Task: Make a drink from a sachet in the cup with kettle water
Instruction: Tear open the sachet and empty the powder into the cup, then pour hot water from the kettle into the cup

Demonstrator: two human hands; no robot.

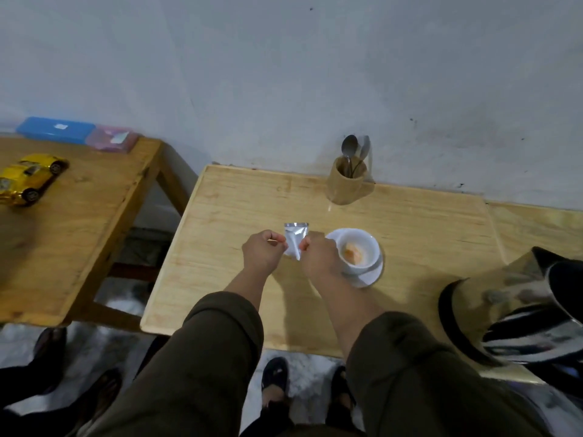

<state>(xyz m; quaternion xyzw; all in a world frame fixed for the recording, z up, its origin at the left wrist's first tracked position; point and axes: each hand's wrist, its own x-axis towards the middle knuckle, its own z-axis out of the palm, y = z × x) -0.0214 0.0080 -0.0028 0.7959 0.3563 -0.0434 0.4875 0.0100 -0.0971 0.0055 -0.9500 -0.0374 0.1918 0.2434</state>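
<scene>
Silver sachet [295, 240] pinched between left hand [263, 251] and right hand [318, 255], beside powdered cup [358, 250].

The light is dim, soft and even, with a cool grey tone on the wall [315, 74]. Shadows on the table [426, 231] are weak; a faint one falls beside the forearms. The kettle [520, 310] at the right edge shows bright reflections and looks smeared and stretched. Straight edges bend from wide-angle distortion. The whole picture is slightly soft and blurred.

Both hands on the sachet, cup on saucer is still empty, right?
Not empty: the head view shows orange powder in the cup. The rest holds: left hand and right hand pinch the sachet, cup on saucer.
</scene>
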